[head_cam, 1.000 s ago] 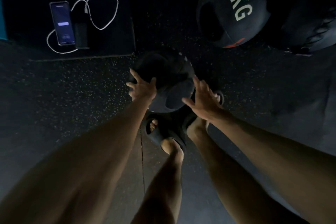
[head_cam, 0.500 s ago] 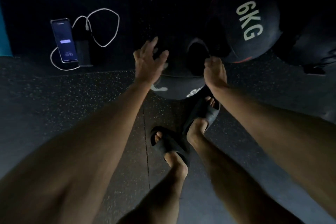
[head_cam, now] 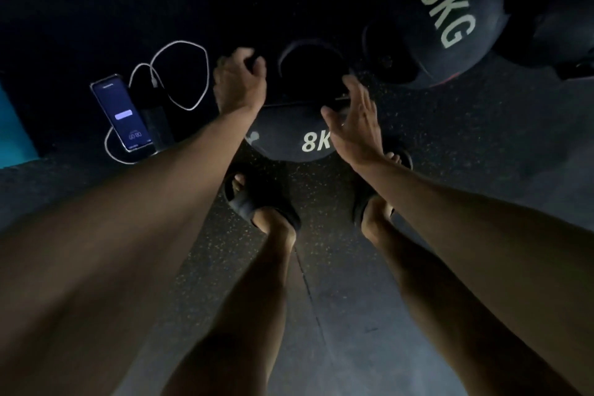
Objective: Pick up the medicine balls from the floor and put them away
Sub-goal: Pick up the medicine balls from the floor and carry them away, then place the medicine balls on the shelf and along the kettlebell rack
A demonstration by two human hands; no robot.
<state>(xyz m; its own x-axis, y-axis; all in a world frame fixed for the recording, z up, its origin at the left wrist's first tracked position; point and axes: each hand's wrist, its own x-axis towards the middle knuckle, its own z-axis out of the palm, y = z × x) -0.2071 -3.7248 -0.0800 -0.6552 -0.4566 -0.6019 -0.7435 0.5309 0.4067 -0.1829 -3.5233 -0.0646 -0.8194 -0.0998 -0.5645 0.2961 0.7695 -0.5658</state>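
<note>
A person's left hand (head_cam: 239, 82) curls its fingers over the black round 8KG medicine ball (head_cam: 289, 141), just ahead of the feet on the speckled floor (head_cam: 456, 145) — the right hand (head_cam: 356, 120), fingers straight, lies against its other side, near a black 6KG ball (head_cam: 446, 19).

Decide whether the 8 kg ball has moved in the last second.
Yes. The 8 kg ball has moved away from the person: it lay nearer than the phone, and is now level with it.

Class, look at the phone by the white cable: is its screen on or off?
On. The phone screen glows, showing a lit bar and digits.
</note>
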